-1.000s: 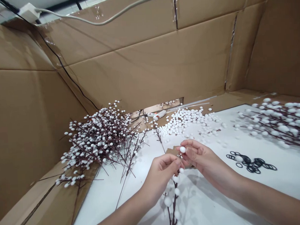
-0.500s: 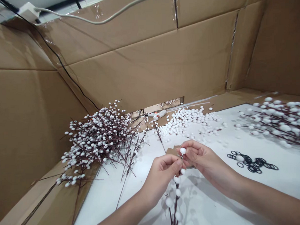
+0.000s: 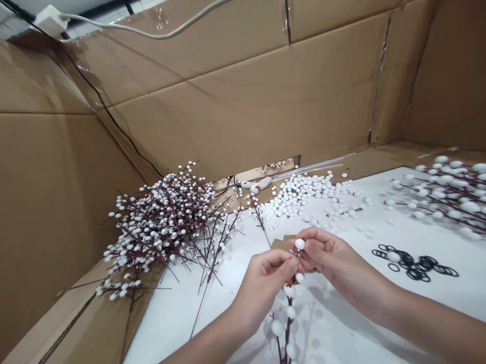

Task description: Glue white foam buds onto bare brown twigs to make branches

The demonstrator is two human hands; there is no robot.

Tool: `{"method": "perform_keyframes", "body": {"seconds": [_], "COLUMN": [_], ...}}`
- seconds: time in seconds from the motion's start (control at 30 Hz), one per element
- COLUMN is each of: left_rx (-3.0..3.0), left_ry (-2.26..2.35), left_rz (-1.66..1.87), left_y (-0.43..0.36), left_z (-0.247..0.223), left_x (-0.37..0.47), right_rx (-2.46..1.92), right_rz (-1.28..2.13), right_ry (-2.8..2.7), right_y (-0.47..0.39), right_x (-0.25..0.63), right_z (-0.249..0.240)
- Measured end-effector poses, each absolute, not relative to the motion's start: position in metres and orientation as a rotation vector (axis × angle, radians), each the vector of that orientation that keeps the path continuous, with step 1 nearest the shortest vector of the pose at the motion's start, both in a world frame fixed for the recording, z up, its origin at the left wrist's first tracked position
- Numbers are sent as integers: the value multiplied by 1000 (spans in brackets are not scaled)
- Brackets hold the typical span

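Note:
A dark brown branch (image 3: 288, 330) with white berries rises from the bottom edge toward my hands. Near its upper end, my left hand (image 3: 267, 280) is closed on the branch in a pinch. My right hand (image 3: 327, 256) pinches a white berry (image 3: 299, 244) at the branch's tip, just above the left fingers. Another white berry hangs below the left fingertips. Behind the hands, a piece of brown cardboard (image 3: 281, 244) is partly hidden.
Berried branches are piled at the left (image 3: 160, 218), with more at the right (image 3: 461, 194). Loose white berries (image 3: 308, 192) are heaped behind my hands. Black rings (image 3: 415, 263) lie right of them. A glue gun (image 3: 261, 184) is by the cardboard wall (image 3: 223, 97).
The whole view has shifted slightly. Both hands keep nearly the same grip on the branch and berry.

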State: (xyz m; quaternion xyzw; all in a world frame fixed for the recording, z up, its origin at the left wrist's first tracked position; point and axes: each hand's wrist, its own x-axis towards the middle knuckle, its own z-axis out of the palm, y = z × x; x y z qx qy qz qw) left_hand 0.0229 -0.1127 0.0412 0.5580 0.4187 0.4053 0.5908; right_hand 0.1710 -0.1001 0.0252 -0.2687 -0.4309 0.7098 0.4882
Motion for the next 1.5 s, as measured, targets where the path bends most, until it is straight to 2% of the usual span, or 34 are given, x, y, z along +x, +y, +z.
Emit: {"method": "perform_keyframes", "body": {"seconds": [1.5], "left_rx": [1323], "left_ry": [999], "left_rz": [967], "left_y": [-120], "left_z": [40], "left_x": [23], "right_rx": [-716], "right_rz": [1485], "right_ry": [-1102], "right_y": [-107], "right_x": [161], "right_z": [18]}}
